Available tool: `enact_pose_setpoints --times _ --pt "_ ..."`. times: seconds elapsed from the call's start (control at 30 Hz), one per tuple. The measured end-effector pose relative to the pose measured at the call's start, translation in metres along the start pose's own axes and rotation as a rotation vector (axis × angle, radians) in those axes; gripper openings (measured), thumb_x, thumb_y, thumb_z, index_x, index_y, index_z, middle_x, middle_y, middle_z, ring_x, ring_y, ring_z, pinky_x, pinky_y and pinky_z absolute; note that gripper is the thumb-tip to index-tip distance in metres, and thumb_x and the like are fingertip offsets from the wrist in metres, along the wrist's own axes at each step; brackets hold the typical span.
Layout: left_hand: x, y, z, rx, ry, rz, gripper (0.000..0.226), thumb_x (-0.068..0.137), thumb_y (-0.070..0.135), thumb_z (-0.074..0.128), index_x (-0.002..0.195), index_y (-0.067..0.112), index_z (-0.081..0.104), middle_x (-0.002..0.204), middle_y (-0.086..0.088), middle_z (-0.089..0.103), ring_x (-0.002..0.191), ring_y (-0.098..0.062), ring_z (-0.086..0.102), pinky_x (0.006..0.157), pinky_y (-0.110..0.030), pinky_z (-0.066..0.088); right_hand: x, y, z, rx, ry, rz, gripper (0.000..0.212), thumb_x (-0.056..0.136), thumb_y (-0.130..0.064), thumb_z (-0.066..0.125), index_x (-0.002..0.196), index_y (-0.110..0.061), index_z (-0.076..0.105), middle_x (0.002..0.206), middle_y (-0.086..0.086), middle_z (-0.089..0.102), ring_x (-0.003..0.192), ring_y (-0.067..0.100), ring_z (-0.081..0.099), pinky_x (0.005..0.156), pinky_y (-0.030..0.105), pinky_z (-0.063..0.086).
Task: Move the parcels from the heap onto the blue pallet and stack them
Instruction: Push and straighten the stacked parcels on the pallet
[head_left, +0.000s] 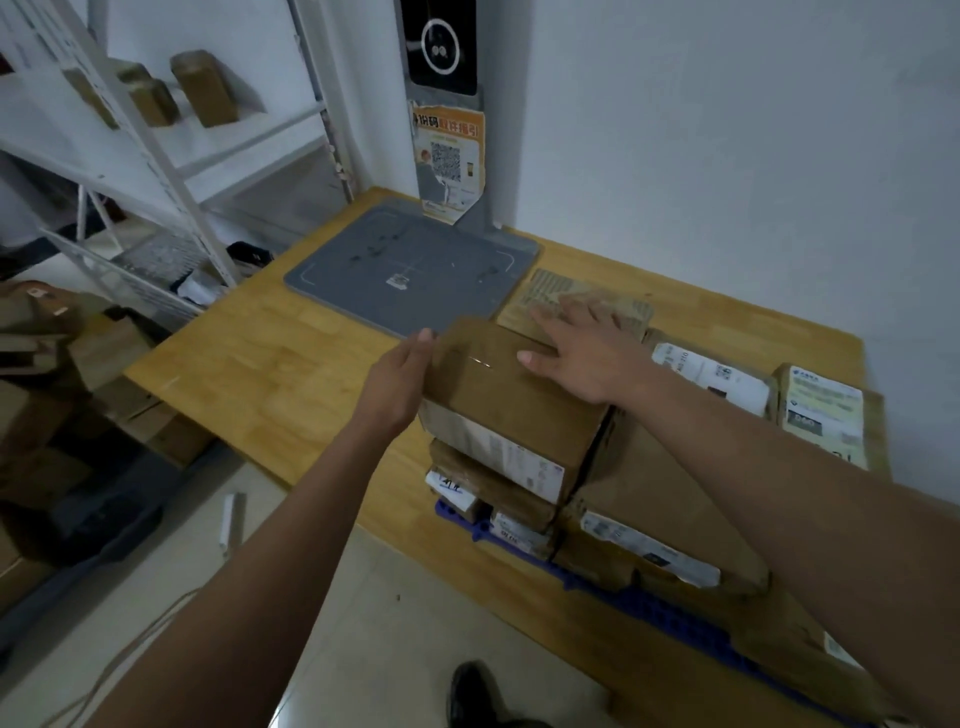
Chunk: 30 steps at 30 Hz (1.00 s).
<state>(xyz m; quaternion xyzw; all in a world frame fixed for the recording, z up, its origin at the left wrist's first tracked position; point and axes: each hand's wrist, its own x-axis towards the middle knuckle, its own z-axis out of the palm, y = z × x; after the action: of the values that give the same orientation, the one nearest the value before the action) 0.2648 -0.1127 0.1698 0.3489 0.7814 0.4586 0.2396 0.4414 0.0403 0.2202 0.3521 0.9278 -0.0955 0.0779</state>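
Since the top parcel (511, 395) sits a little askew on the stack, its near end overhanging the labelled boxes beneath, both hands seem to be squaring it up rather than carrying it. It rests at the left end of the blue pallet (675, 623), which lies along the near edge of the wooden table (270, 364), toward its right side. The right hand (582, 353) lies flat on the parcel's far right top corner, fingers straight and spread, reaching partly over a flat carton (561, 296) behind; that pose looks meant to pin the box down. The left hand (400, 379) lies against the parcel's left end, thumb up by the top edge, likely to nudge it sideways; its fingers are hidden, so whether they curl round the box cannot be told. Both forearms reach forward, nearly straight. More parcels wait in the heap (47, 364) off the table's left edge.
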Motion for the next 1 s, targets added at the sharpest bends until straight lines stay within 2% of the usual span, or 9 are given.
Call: enact_pose_setpoints --times 0.13,0.27,0.53,0.6,0.63,0.67,0.7,0.8,1.0 --pt "-0.014 -0.023 0.007 -0.055 0.055 0.030 0.060 0.102 0.052 0.015 0.138 0.024 0.054 0.140 -0.003 0.053 0.122 -0.015 0.047 0.099 -0.030 0.035 0.007 0.000 0.010 -0.022 -0.041 0.045 0.076 0.090 -0.076 0.018 0.154 -0.039 0.003 0.165 0.008 0.000 0.149 0.041 0.002 0.118 0.061 0.006" --pt "-0.023 -0.053 0.025 -0.284 0.210 -0.205 0.071 0.097 0.060 0.010 0.138 0.020 0.053 0.138 -0.007 0.055 0.122 -0.026 0.053 0.104 -0.044 0.040 0.010 0.000 0.014 -0.052 -0.012 0.046 0.078 0.087 -0.079 0.013 0.154 -0.039 0.005 0.165 0.010 0.002 0.149 0.041 0.006 0.117 0.063 0.007" --pt "-0.052 -0.094 0.067 -0.359 0.093 -0.472 0.090 0.085 0.073 0.010 0.139 0.015 0.051 0.142 -0.011 0.051 0.130 -0.030 0.047 0.105 -0.044 0.035 0.017 -0.001 0.012 -0.039 0.034 0.050 0.081 0.084 -0.081 0.008 0.154 -0.040 0.008 0.165 0.009 0.004 0.149 0.039 0.007 0.115 0.064 0.007" --pt "-0.055 -0.095 0.073 -0.329 0.074 -0.475 0.086 0.090 0.070 0.008 0.126 0.012 0.060 0.123 -0.008 0.060 0.113 -0.025 0.055 0.096 -0.039 0.039 0.016 0.000 0.014 -0.037 0.014 0.057 0.081 0.084 -0.082 0.009 0.154 -0.041 0.008 0.165 0.008 0.003 0.149 0.040 0.004 0.114 0.065 0.005" --pt "-0.056 -0.096 0.076 -0.300 0.073 -0.468 0.083 0.089 0.070 0.006 0.109 0.015 0.064 0.106 -0.003 0.059 0.098 -0.019 0.054 0.086 -0.036 0.039 0.016 0.000 0.016 -0.042 0.009 0.058 0.081 0.084 -0.082 0.009 0.154 -0.041 0.008 0.165 0.008 0.002 0.149 0.040 0.004 0.114 0.065 0.004" --pt "-0.057 -0.095 0.077 -0.266 0.076 -0.459 0.077 0.086 0.072 0.004 0.094 0.019 0.060 0.095 0.000 0.055 0.087 -0.016 0.050 0.079 -0.034 0.037 0.016 0.000 0.016 -0.048 0.007 0.058 0.081 0.084 -0.082 0.009 0.154 -0.041 0.009 0.165 0.007 0.001 0.149 0.041 0.003 0.114 0.065 0.004" --pt "-0.056 -0.096 0.079 -0.236 0.077 -0.452 0.072 0.085 0.073 0.004 0.090 0.022 0.055 0.093 0.002 0.052 0.085 -0.015 0.046 0.078 -0.034 0.035 0.017 0.000 0.017 -0.052 0.008 0.057 0.082 0.083 -0.082 0.009 0.154 -0.041 0.009 0.165 0.007 0.001 0.149 0.041 0.003 0.114 0.065 0.004" --pt "-0.055 -0.100 0.083 -0.211 0.089 -0.452 0.069 0.093 0.066 0.006 0.096 0.020 0.057 0.099 -0.001 0.055 0.091 -0.020 0.049 0.084 -0.036 0.037 0.017 0.000 0.017 -0.059 0.008 0.056 0.083 0.082 -0.083 0.007 0.154 -0.041 0.008 0.165 0.008 0.001 0.148 0.042 0.003 0.115 0.066 0.005" --pt "-0.053 -0.102 0.084 -0.192 0.087 -0.451 0.064 0.097 0.061 0.008 0.094 0.020 0.057 0.096 -0.002 0.054 0.092 -0.021 0.049 0.086 -0.036 0.038 0.017 -0.001 0.018 -0.042 0.008 0.053 0.084 0.082 -0.083 0.008 0.154 -0.040 0.008 0.165 0.008 0.000 0.149 0.042 0.002 0.115 0.066 0.005"
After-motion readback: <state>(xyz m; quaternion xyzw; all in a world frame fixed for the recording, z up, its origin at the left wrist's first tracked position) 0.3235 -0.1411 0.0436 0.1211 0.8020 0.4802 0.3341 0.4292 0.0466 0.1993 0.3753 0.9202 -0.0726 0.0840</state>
